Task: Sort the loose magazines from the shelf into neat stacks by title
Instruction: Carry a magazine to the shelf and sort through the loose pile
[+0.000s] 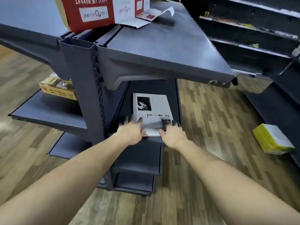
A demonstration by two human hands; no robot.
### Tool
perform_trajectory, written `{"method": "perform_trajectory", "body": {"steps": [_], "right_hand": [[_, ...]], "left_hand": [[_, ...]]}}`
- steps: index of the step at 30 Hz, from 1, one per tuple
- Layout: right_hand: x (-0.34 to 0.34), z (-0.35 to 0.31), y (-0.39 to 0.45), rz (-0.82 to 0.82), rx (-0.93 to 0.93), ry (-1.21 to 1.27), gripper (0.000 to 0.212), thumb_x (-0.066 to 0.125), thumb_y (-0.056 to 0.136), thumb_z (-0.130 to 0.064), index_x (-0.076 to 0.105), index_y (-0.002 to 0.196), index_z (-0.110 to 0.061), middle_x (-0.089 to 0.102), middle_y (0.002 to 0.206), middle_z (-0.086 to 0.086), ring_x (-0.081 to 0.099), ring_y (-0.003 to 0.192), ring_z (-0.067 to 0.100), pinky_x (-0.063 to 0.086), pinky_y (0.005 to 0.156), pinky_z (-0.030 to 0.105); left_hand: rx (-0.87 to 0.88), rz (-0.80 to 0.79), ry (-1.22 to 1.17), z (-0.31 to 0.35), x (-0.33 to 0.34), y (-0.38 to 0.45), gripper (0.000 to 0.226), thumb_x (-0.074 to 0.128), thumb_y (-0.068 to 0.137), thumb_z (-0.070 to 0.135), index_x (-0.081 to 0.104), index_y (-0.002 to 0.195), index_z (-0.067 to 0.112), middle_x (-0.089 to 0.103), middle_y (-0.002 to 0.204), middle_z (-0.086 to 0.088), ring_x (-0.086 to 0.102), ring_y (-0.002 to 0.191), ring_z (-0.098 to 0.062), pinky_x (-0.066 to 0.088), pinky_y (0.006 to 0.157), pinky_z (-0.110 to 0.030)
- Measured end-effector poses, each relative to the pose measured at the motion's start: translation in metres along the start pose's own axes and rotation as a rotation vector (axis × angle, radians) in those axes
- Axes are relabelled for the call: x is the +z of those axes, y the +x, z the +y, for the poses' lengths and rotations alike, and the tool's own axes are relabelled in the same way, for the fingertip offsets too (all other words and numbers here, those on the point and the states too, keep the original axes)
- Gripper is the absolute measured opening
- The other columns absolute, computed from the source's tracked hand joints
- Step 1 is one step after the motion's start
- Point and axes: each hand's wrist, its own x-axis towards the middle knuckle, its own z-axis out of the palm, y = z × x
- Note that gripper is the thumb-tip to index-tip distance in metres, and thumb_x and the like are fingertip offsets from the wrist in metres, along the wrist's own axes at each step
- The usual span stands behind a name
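A white magazine (154, 106) with a black photo and a title reading like "Time Memory" lies flat on a dark grey shelf (177, 101) under the top shelf. My left hand (132, 130) rests with spread fingers on the magazine's near left corner. My right hand (173, 133) reaches to its near right corner, fingers spread, thumb at the front edge. Motion blur hides whether more magazines lie under the top one and how firmly either hand holds it.
The grey top shelf (162, 46) overhangs the magazine and carries a red and white carton (90, 12). A yellow box (60, 88) sits on the left shelf. A yellow and white package (272, 138) lies on the wooden floor at right. Dark shelving stands far right.
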Motion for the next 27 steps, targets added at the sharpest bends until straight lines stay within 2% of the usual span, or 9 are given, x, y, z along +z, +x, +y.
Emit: {"method": "perform_trajectory", "body": {"steps": [3, 6, 10, 12, 14, 16, 20, 24, 27], "right_hand": [[0.010, 0.004, 0.025, 0.012, 0.039, 0.070, 0.061, 0.035, 0.103, -0.043, 0.015, 0.157, -0.023, 0.003, 0.165, 0.016, 0.004, 0.151, 0.035, 0.017, 0.119, 0.049], [0.035, 0.004, 0.024, 0.078, 0.042, 0.051, 0.062, 0.033, 0.103, -0.043, 0.017, 0.157, -0.017, 0.009, 0.162, 0.023, 0.012, 0.149, 0.039, 0.020, 0.119, 0.048], [0.047, -0.001, 0.001, 0.302, 0.043, 0.026, 0.055, 0.038, 0.100, -0.050, 0.045, 0.135, -0.008, 0.045, 0.135, 0.020, 0.041, 0.125, 0.035, 0.039, 0.103, 0.041], [0.044, -0.005, -0.008, 0.350, 0.082, 0.040, 0.052, 0.044, 0.098, -0.050, 0.049, 0.127, -0.007, 0.049, 0.124, 0.014, 0.045, 0.115, 0.030, 0.043, 0.094, 0.037], [0.041, -0.009, -0.014, 0.349, 0.157, 0.090, 0.055, 0.049, 0.095, -0.053, 0.047, 0.126, -0.007, 0.047, 0.124, 0.011, 0.044, 0.116, 0.027, 0.043, 0.085, 0.034], [0.043, -0.013, -0.020, 0.331, 0.245, 0.171, 0.059, 0.052, 0.093, -0.055, 0.044, 0.127, -0.007, 0.044, 0.128, 0.011, 0.042, 0.119, 0.028, 0.039, 0.077, 0.032], [0.049, -0.021, -0.032, 0.293, 0.337, 0.197, 0.062, 0.052, 0.094, -0.054, 0.041, 0.132, -0.006, 0.040, 0.134, 0.014, 0.038, 0.123, 0.032, 0.043, 0.088, 0.037], [0.046, -0.026, -0.045, 0.244, 0.383, 0.205, 0.059, 0.052, 0.094, -0.048, 0.039, 0.132, -0.005, 0.043, 0.135, 0.015, 0.042, 0.123, 0.034, 0.043, 0.083, 0.037], [0.037, -0.015, -0.049, 0.185, 0.421, 0.259, 0.048, 0.044, 0.100, -0.043, 0.040, 0.129, -0.005, 0.060, 0.124, 0.015, 0.055, 0.117, 0.033, 0.038, 0.071, 0.031]], "left_hand": [[-0.036, 0.043, 0.015, -0.005, 0.006, 0.023, 0.063, 0.024, 0.103, 0.049, 0.001, 0.157, 0.027, -0.012, 0.162, -0.014, -0.008, 0.149, -0.036, 0.005, 0.119, -0.053], [-0.017, 0.136, 0.010, -0.008, 0.023, 0.037, 0.056, 0.021, 0.104, 0.042, 0.009, 0.156, 0.025, -0.009, 0.162, -0.013, -0.007, 0.150, -0.033, 0.002, 0.121, -0.050], [-0.022, 0.350, 0.043, -0.008, 0.043, 0.026, 0.044, 0.029, 0.102, 0.034, 0.035, 0.143, 0.016, 0.018, 0.158, -0.017, 0.016, 0.146, -0.033, 0.017, 0.118, -0.048], [-0.039, 0.416, 0.037, -0.005, 0.046, 0.016, 0.035, 0.036, 0.099, 0.031, 0.047, 0.128, 0.013, 0.033, 0.148, -0.016, 0.030, 0.138, -0.033, 0.030, 0.110, -0.045], [-0.070, 0.447, 0.034, -0.003, 0.048, 0.007, 0.032, 0.041, 0.096, 0.030, 0.051, 0.122, 0.014, 0.040, 0.143, -0.015, 0.037, 0.131, -0.032, 0.036, 0.101, -0.042], [-0.109, 0.451, 0.028, 0.001, 0.046, -0.003, 0.032, 0.042, 0.095, 0.030, 0.051, 0.122, 0.014, 0.044, 0.137, -0.013, 0.043, 0.121, -0.030, 0.039, 0.094, -0.039], [-0.153, 0.367, -0.048, 0.016, 0.042, -0.023, 0.044, 0.051, 0.093, 0.030, 0.042, 0.132, 0.010, 0.040, 0.138, -0.013, 0.039, 0.124, -0.030, 0.041, 0.094, -0.038], [-0.335, 0.329, -0.383, 0.022, 0.034, -0.036, 0.052, 0.057, 0.092, 0.025, 0.036, 0.138, 0.011, 0.033, 0.139, -0.016, 0.032, 0.126, -0.033, 0.044, 0.090, -0.042], [-0.443, 0.279, -0.580, 0.028, 0.033, -0.040, 0.068, 0.059, 0.092, 0.020, 0.019, 0.147, 0.020, 0.030, 0.133, -0.016, 0.051, 0.098, -0.033, 0.043, 0.072, -0.038]]}}
